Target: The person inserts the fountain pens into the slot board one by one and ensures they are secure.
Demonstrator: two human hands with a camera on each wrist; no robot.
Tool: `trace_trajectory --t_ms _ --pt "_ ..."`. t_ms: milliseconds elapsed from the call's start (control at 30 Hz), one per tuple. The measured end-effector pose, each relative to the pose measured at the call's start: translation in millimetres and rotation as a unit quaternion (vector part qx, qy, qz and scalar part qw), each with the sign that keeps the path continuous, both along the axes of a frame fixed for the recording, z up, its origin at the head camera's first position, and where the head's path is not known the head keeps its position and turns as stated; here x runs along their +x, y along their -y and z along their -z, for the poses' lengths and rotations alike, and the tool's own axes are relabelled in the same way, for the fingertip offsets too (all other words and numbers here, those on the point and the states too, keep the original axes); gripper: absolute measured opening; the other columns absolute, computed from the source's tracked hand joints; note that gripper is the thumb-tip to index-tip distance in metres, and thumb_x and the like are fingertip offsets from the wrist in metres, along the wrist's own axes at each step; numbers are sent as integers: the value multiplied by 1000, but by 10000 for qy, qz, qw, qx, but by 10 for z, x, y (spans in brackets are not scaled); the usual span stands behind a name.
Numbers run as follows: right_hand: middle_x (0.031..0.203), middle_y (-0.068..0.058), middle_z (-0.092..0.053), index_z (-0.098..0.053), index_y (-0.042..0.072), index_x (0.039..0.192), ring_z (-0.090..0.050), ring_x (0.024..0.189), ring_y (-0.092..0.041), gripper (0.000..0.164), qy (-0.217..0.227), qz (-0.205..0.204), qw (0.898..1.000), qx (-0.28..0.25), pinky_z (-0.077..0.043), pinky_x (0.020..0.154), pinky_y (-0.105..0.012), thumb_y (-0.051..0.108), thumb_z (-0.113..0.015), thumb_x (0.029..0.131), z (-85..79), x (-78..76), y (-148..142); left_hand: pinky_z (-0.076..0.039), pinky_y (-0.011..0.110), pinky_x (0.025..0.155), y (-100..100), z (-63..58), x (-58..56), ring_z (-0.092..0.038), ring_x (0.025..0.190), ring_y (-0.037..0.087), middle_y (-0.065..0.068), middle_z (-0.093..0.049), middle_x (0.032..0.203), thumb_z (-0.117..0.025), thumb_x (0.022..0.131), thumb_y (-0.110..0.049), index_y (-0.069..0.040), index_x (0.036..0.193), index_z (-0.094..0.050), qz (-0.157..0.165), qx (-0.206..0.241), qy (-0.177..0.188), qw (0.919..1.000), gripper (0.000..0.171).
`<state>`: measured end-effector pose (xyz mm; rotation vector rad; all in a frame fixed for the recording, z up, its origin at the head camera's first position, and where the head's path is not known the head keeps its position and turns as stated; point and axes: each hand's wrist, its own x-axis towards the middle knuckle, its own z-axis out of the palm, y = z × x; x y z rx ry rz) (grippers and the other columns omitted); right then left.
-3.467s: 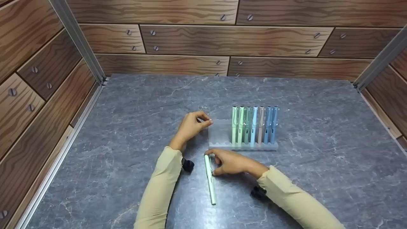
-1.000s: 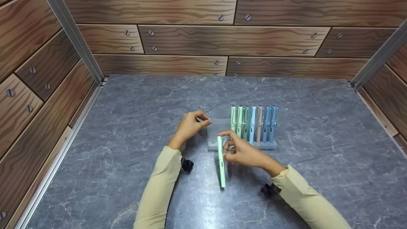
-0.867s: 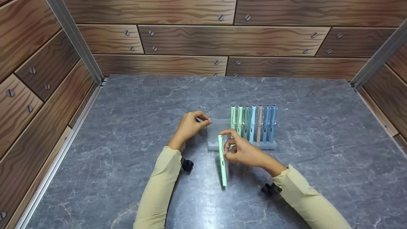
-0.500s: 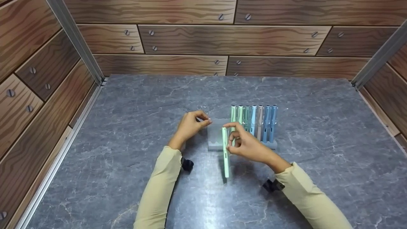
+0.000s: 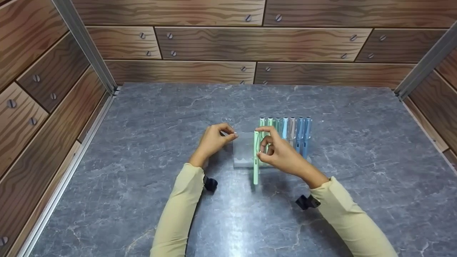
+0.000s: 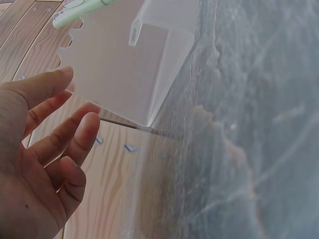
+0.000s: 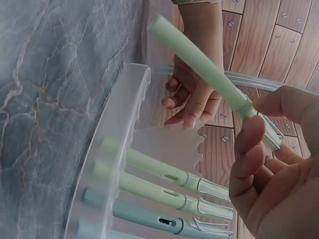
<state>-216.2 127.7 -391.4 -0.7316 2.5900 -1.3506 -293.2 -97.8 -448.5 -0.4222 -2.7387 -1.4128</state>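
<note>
A frosted clear pen stand [image 5: 244, 148] stands on the table, several capped pens upright in its right part. Its upper left corner is pinched between thumb and fingers of my left hand [image 5: 214, 139]; the left wrist view shows the thumb [image 6: 52, 84] over its notched edge. My right hand [image 5: 282, 153] holds a light green pen [image 5: 256, 171] by its cap, nearly upright and in front of the stand. In the right wrist view this pen [image 7: 194, 62] hangs apart from the stand's notched ledge [image 7: 112, 119]. The right hand covers the lower parts of some racked pens.
Racked pens include light green [image 7: 149, 167], dark teal [image 7: 144, 215], light blue [image 5: 285, 128], greyish-pink [image 5: 292, 125] and blue ones [image 5: 306, 142]. The grey marbled table [image 5: 160, 117] is bounded by wood-patterned walls [image 5: 207, 43] with metal posts at the corners.
My right hand has lifted the light green pen off the table and carried it up, forward and slightly right to the stand, turning it more upright. The left hand stays at the corner.
</note>
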Motion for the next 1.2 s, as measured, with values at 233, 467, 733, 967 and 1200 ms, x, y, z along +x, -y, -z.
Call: trace_trajectory --t_ms 233,467,733,967,1200 --pt "86 -7 -57 -32 10 139 -48 56 -10 60 -334 294 9989 118 -42 52 -23 0 -62 88 3 -41 3 -50 26 65 3 6 -13 -66 77 16 0 -74 95 -74 85 -30 -16 90 -73 -8 -38 22 10000 16" --pt "88 -9 -58 -33 11 139 -50 57 -17 60 -571 556 9967 165 -42 53 -24 2 -64 89 14 -67 5 -50 27 67 10 23 -17 -67 78 18 1 -75 95 -74 84 -31 -15 89 -73 -3 -27 -51 10000 16" --pt "87 -6 -58 -35 12 139 -51 55 -15 58 -1055 796 9906 342 -42 50 -25 3 -63 89 39 -89 39 -50 26 67 11 29 -19 -67 78 20 2 -75 95 -74 84 -29 -14 88 -73 38 32 -123 9999 15" --pt "88 -3 -58 -36 13 138 -48 56 -9 56 -1525 988 9813 629 -39 50 -24 5 -62 89 44 -103 67 -49 25 65 12 22 -17 -67 78 18 1 -74 96 -74 84 -30 -15 89 -73 -9 -6 -26 10000 15" --pt "90 -2 -59 -37 13 137 -44 54 -7 55 -1899 1165 9708 892 -36 48 -24 8 -63 90 57 -131 76 -49 26 64 -2 9 -8 -65 77 15 0 -74 92 -74 84 -26 -15 88 -73 -40 14 -4 10000 12"
